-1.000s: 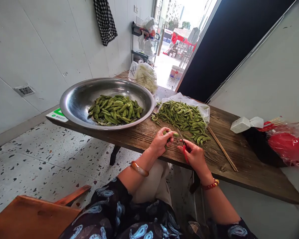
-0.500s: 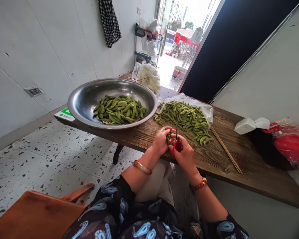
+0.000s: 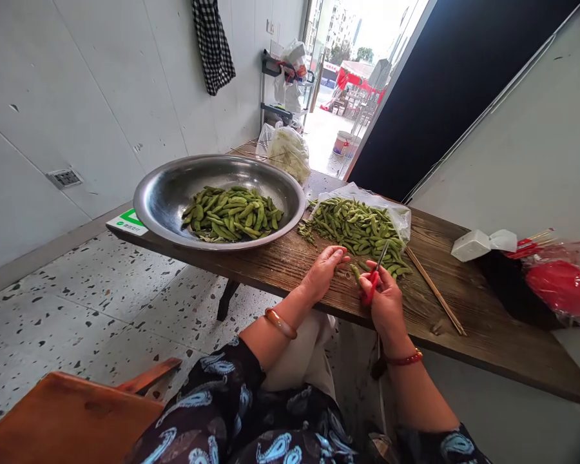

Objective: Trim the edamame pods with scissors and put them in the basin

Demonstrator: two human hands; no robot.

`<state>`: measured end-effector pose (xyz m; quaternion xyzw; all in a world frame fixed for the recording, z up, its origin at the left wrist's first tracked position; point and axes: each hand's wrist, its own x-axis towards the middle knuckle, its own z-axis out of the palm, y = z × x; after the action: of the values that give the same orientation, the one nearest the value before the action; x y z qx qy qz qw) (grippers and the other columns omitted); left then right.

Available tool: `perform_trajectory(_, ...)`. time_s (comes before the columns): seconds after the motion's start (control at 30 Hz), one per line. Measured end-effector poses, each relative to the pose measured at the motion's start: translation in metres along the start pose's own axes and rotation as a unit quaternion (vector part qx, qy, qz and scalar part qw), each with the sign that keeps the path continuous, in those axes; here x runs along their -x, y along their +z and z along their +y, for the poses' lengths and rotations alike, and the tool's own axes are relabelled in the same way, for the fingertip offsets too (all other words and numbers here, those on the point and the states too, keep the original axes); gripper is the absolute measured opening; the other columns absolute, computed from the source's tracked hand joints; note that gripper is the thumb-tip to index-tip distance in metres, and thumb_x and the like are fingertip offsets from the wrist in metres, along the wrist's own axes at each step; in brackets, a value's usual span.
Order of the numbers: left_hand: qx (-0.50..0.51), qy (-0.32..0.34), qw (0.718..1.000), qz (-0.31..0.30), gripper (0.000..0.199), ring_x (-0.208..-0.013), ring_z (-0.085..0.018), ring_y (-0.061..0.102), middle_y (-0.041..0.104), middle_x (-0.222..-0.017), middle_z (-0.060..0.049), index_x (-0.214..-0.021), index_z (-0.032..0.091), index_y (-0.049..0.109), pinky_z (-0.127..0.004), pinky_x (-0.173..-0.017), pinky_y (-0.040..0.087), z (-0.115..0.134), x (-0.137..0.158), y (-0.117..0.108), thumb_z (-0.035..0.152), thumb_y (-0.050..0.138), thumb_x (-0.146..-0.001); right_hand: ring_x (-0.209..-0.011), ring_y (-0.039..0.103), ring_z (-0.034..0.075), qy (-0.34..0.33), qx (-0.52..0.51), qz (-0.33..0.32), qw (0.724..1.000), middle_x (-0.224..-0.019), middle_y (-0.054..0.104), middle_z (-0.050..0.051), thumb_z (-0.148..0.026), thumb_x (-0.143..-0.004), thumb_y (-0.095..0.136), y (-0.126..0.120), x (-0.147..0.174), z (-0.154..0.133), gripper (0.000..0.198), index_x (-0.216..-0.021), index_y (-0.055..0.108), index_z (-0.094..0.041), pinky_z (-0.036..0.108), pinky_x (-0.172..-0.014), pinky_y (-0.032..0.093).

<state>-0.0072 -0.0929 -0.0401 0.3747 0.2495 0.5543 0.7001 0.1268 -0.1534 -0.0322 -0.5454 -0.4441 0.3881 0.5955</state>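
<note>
My right hand is wrapped round red-handled scissors, whose blades point up and away over the near edge of the pod pile. A green soybean pod shows by the right fingertips; whether they grip it I cannot tell. Further left, my left hand is closed, thumb and fingertips pinched together above the table edge. What is in that pinch, if anything, is too small to make out. Just beyond both hands, a heap of green soybean pods spreads out of a white plastic bag.
A wide steel basin with pods in it stands on the wooden table at left. Wooden sticks lie at right, near a white foam block and a red plastic-wrapped bundle. An orange-brown stool is at lower left.
My hands have moved apart. The right one has shifted right with the scissors, whose blades now tilt right. The pods that were between the fingers no longer show in my left hand.
</note>
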Motion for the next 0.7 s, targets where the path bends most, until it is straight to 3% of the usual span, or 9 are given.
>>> perform_trajectory(0.13, -0.102, 0.029, 0.994, -0.034, 0.036, -0.115, -0.021, 0.055, 0.056, -0.130, -0.006, -0.118, 0.022, 0.062, -0.033, -0.102, 0.038, 0.001, -0.004, 0.002, 0.038, 0.056, -0.086, -0.059, 0.055, 0.008, 0.019, -0.076, 0.026, 0.997, -0.078, 0.057, -0.004, -0.033, -0.067, 0.076, -0.010, 0.001, 0.003, 0.049, -0.111, 0.058, -0.021, 0.019, -0.049, 0.044)
perform_trajectory(0.2, -0.125, 0.043, 0.991, -0.032, 0.038, -0.116, -0.022, 0.054, 0.054, -0.134, -0.006, -0.120, 0.023, 0.062, -0.034, -0.103, 0.037, 0.004, -0.007, 0.001, 0.037, 0.057, -0.085, -0.058, 0.054, 0.007, 0.019, -0.092, 0.029, 0.995, -0.078, 0.057, -0.004, -0.032, -0.066, 0.076, -0.012, 0.001, 0.005, 0.049, -0.110, 0.058, -0.022, 0.019, -0.049, 0.044)
perform_trajectory(0.33, -0.125, 0.064, 0.990, 0.007, 0.026, -0.099, -0.019, 0.061, 0.066, -0.110, -0.009, -0.102, 0.016, 0.067, -0.035, -0.097, 0.042, 0.017, -0.013, -0.003, 0.031, 0.059, -0.083, -0.059, 0.055, 0.007, 0.023, -0.114, 0.034, 0.993, -0.080, 0.057, -0.004, -0.031, -0.066, 0.077, -0.014, -0.001, 0.007, 0.047, -0.108, 0.059, -0.022, 0.020, -0.050, 0.045)
perform_trajectory(0.47, -0.087, 0.061, 0.994, 0.027, 0.015, -0.075, -0.011, 0.060, 0.063, -0.083, -0.004, -0.089, 0.012, 0.066, -0.029, -0.078, 0.050, 0.030, -0.008, -0.009, 0.019, 0.061, -0.076, -0.061, 0.056, 0.008, 0.021, -0.114, 0.025, 0.993, -0.079, 0.057, -0.004, -0.030, -0.067, 0.076, -0.014, 0.000, 0.006, 0.045, -0.109, 0.059, -0.023, 0.019, -0.050, 0.045)
perform_trajectory(0.6, -0.058, -0.014, 0.998, 0.030, 0.015, -0.062, -0.007, 0.053, 0.055, -0.074, 0.000, -0.082, 0.012, 0.066, -0.025, -0.063, 0.052, 0.038, 0.012, -0.012, 0.012, 0.057, -0.070, -0.060, 0.053, 0.007, 0.021, -0.099, 0.002, 0.995, -0.079, 0.057, -0.004, -0.030, -0.069, 0.076, -0.010, 0.006, 0.002, 0.044, -0.110, 0.060, -0.024, 0.019, -0.052, 0.045)
perform_trajectory(0.7, -0.017, -0.072, 0.996, 0.041, 0.013, -0.054, -0.006, 0.047, 0.050, -0.066, 0.002, -0.082, 0.012, 0.064, -0.022, -0.051, 0.048, 0.039, 0.030, -0.008, 0.018, 0.060, -0.071, -0.060, 0.051, 0.006, 0.033, -0.097, -0.022, 0.995, -0.081, 0.057, -0.004, -0.031, -0.070, 0.075, 0.000, 0.014, -0.003, 0.045, -0.112, 0.060, -0.024, 0.019, -0.052, 0.045)
